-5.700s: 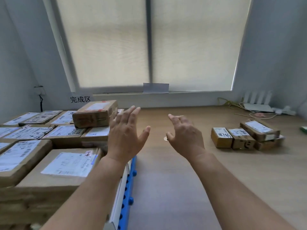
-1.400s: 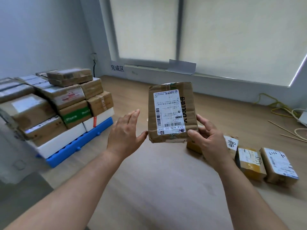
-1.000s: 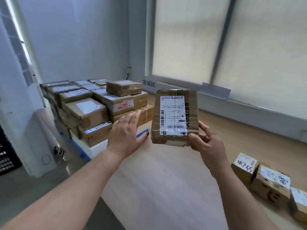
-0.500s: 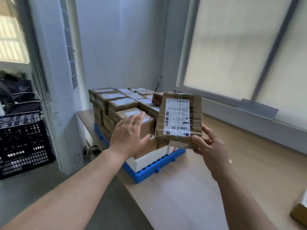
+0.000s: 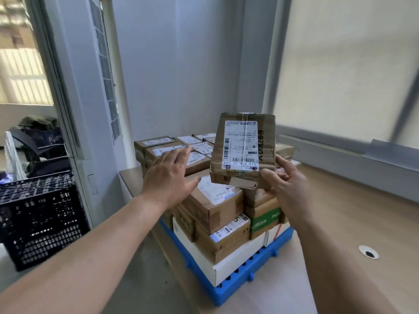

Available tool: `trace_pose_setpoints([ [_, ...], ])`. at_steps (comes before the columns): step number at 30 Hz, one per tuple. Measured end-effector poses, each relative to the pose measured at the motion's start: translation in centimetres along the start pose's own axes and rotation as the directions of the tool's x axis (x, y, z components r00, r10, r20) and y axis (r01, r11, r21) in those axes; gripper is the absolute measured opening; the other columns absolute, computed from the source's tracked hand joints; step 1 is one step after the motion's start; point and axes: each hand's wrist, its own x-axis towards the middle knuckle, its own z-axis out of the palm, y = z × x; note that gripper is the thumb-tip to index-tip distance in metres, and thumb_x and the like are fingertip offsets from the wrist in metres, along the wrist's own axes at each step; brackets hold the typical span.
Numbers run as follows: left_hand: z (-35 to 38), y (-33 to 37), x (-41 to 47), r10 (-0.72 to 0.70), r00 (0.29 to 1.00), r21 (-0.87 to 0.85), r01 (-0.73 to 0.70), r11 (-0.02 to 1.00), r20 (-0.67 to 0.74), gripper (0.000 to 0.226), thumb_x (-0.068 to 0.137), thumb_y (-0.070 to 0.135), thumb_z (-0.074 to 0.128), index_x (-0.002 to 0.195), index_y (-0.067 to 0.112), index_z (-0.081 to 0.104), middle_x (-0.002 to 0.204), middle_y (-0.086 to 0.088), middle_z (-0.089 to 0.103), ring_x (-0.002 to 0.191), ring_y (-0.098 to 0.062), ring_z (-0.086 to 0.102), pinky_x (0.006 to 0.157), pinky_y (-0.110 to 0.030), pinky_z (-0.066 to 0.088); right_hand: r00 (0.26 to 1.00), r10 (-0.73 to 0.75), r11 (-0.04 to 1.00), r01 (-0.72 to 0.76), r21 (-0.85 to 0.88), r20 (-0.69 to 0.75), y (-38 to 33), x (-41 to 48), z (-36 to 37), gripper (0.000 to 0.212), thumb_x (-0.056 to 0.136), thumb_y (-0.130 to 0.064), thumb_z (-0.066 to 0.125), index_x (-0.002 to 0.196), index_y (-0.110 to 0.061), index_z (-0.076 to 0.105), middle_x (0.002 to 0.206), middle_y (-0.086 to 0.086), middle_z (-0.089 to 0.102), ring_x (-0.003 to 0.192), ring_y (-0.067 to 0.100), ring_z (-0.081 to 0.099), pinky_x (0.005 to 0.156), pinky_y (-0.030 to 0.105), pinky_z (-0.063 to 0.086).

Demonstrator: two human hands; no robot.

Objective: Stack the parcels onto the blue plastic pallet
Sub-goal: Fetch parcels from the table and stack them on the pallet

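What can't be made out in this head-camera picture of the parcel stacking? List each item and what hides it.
Head view:
Blue pallet: top and far side covered by stacked parcels.
Held parcel: label print too small; back turned away.
Right hand: finger contact hidden behind that parcel.
Left hand: fingers motion-blurred.
Black crate: cut off by left edge.

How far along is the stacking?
Done: layers of stacked parcels cover the blue pallet. In hand: the right hand holds one labelled parcel above the stack; the left hand hovers open beside it. Left: setting this parcel down; further parcels are not in view.
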Motion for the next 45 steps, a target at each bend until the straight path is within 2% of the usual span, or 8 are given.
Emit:
trace_pose_setpoints([
  [4,1.5,-1.7,5.2,0.049,0.998,0.018,-0.048,0.999,-0.025,0.078,0.088,0.049,0.056,0.15,0.017,0.021,0.15,-0.003,0.034,0.138,-0.021,0.031,0.112,-0.034,0.026,1.0,-0.026,0.999,0.026,0.024,-0.016,0.3,4.6,1.6,0.048,0.091,-0.011,0.064,0.136,-0.02,0.051,0.073,-0.011,0.073,0.074,0.003,0.07,0.067,0.019,0.057],
  [8,3.3,-3.7,9.1,0.075,0.997,0.031,-0.074,0.997,-0.03,0.078,0.088,0.046,0.059,0.15,0.014,0.024,0.148,-0.006,0.038,0.135,-0.024,0.035,0.112,-0.035,0.026,0.998,-0.054,0.998,0.053,-0.028,-0.026,0.7,8.8,2.8,0.054,0.089,-0.02,0.066,0.14,-0.023,0.048,0.09,-0.001,0.074,0.087,0.015,0.071,0.089,0.043,0.055],
  [13,5.0,-5.8,12.9,0.096,0.993,-0.001,-0.096,0.995,-0.063,0.077,0.088,0.051,0.055,0.149,0.013,0.026,0.148,-0.007,0.039,0.135,-0.024,0.036,0.111,-0.035,0.029,0.998,-0.044,0.985,0.035,-0.168,-0.048,0.7,13.1,4.5,0.075,0.067,-0.057,0.067,0.136,-0.035,0.049,0.089,-0.005,0.075,0.088,0.017,0.072,0.086,0.052,0.053],
  [22,9.6,-7.5,20.3,0.173,0.984,-0.259,-0.159,0.953,0.032,0.085,0.085,0.064,0.048,0.151,0.02,0.019,0.153,-0.002,0.031,0.139,-0.02,0.03,0.108,-0.038,0.032,0.98,0.027,0.974,-0.07,-0.215,-0.198,1.2,18.4,7.2,0.053,0.086,-0.029,0.069,0.136,-0.025,0.052,0.105,-0.002,0.072,0.086,0.015,0.072,0.082,0.045,0.058],
  [31,14.3,-8.8,28.0,0.41,0.871,-0.588,-0.188,0.787,0.271,0.102,0.078,0.06,0.062,0.153,0.021,0.004,0.154,-0.005,0.031,0.137,-0.022,0.035,0.107,-0.036,0.034,0.948,0.103,0.94,-0.192,-0.283,-0.301,1.1,22.8,12.0,0.056,0.093,-0.023,0.062,0.144,-0.027,0.04,0.102,-0.003,0.068,0.083,0.017,0.071,0.073,0.044,0.06],
  [36,17.2,-10.7,31.8,0.423,0.884,-0.757,-0.136,0.64,0.199,0.082,0.087,0.034,0.066,0.152,0.023,0.017,0.147,-0.004,0.042,0.132,-0.022,0.042,0.102,-0.029,0.034,0.964,0.066,0.722,-0.224,-0.654,-0.257,1.9,25.4,13.7,0.06,0.096,-0.04,0.053,0.15,-0.031,0.027,0.1,-0.004,0.061,0.078,0.01,0.056,0.071,0.032,0.047],
  [38,17.9,-10.8,32.1,0.427,0.882,-0.75,-0.144,0.645,0.198,0.079,0.088,0.03,0.065,0.152,0.024,0.019,0.146,-0.004,0.044,0.13,-0.022,0.044,0.099,-0.028,0.035,0.964,0.069,0.621,-0.244,-0.745,-0.258,1.8,25.6,13.8,0.06,0.094,-0.046,0.053,0.148,-0.027,0.034,0.113,-0.003,0.064,0.097,0.016,0.06,0.084,0.035,0.049],
  [45,21.0,-11.0,33.1,0.501,0.832,-0.773,-0.151,0.616,0.237,0.065,0.088,0.03,0.064,0.146,0.025,0.034,0.129,0.001,0.057,0.106,-0.014,0.052,0.084,-0.024,0.037,0.93,0.171,0.456,-0.367,-0.811,-0.325,2.6,24.4,14.8,0.06,0.084,-0.037,0.07,0.138,-0.021,0.051,0.131,0.003,0.059,0.114,0.021,0.054,0.091,0.028,0.042],
])
